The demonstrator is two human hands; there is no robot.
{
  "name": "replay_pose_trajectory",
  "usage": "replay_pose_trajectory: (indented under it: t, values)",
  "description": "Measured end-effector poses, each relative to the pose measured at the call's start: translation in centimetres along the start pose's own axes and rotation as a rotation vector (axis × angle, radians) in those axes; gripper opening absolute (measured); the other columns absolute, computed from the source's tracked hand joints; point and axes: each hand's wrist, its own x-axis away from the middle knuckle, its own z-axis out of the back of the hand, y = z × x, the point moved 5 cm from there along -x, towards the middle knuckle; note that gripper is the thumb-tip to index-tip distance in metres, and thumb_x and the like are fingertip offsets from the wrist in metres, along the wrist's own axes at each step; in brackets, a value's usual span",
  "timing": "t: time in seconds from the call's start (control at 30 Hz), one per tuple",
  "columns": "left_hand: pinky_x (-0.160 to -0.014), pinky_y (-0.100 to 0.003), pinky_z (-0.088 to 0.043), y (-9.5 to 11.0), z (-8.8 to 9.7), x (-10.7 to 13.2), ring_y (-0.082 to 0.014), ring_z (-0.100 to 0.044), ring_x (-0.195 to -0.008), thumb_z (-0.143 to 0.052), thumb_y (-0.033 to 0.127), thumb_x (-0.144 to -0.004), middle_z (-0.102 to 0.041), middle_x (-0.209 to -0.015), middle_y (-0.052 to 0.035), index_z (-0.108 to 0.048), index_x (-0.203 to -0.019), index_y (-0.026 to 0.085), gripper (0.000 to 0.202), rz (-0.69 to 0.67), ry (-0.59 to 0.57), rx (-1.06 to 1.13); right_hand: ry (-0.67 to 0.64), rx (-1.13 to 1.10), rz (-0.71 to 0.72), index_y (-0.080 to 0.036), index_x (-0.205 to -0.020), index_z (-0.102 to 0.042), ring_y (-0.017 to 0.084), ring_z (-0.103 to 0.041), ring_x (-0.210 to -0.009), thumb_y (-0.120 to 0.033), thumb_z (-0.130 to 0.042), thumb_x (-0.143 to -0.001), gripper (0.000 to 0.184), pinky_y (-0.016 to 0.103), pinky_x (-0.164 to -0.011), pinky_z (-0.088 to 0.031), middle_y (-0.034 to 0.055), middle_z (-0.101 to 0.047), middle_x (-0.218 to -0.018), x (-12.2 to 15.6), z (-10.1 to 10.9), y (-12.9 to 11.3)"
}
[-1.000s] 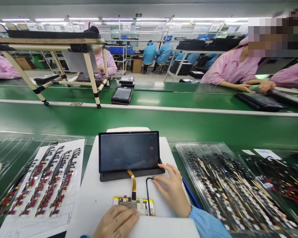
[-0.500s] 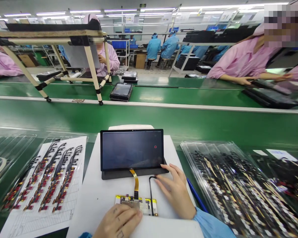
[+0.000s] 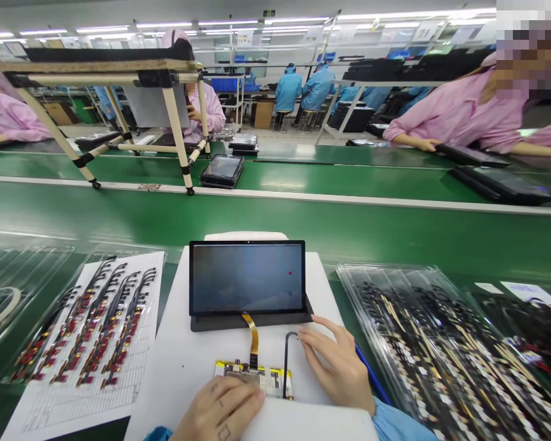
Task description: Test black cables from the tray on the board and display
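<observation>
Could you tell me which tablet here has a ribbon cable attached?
The nearest tablet, on the white mat: an orange ribbon cable runs from its lower edge to the circuit board. The far tablets on the belt show none.

Palms down: left hand [image 3: 220, 409] loosely curled, right hand [image 3: 342, 365] fingers extended forward.

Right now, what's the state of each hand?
Left hand: curled, fingertips on the small yellow-edged circuit board; grip cannot be told.
Right hand: open, fingertips at the thin black cable.
</observation>
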Motion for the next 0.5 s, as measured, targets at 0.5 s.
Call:
replay_pose_trajectory:
  t: [0.5]
  values:
    - [-0.073,-0.026,-0.053,0.0,0.3,-0.3,-0.0166,-0.064,-0.081,-0.028,0.024,-0.098,-0.070,-0.088,-0.0110,-0.041,-0.133,0.008,0.040,0.035,-0.070,0.027,0.024,-0.115,0.042,-0.025,-0.087,-0.061,0.018,-0.063,-0.079,-0.010,-0.052,-0.082,0.018,0.033,-0.063,-0.049,-0.0028,-0.069,-0.077,-1.0,0.9,-0.4]
